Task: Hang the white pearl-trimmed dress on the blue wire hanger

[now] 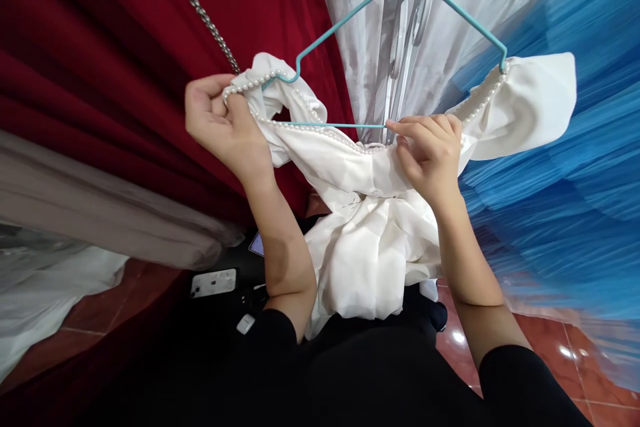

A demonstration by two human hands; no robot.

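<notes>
A white dress (367, 247) with a pearl-beaded neckline hangs in front of me on a light-blue hanger (350, 13). One shoulder of the hanger sits at the dress's right sleeve (530, 107); its other notch lies by the left strap. My left hand (225, 117) is closed, pinching the pearl-trimmed edge of that strap. Over the hanger's lower bar, near the middle of the neckline, my right hand (427, 147) has its fingers curled, with the index fingertip on the bar. The dress's skirt gathers downward in front of my body, between my forearms.
Red fabric (280, 0) with a beaded chain (200, 10) hangs at left, blue tulle (565, 200) at right. White fabric (350, 33) and metal poles (400, 47) stand behind. A phone (213, 283) lies low left. Reddish tiles (545, 340) cover the floor.
</notes>
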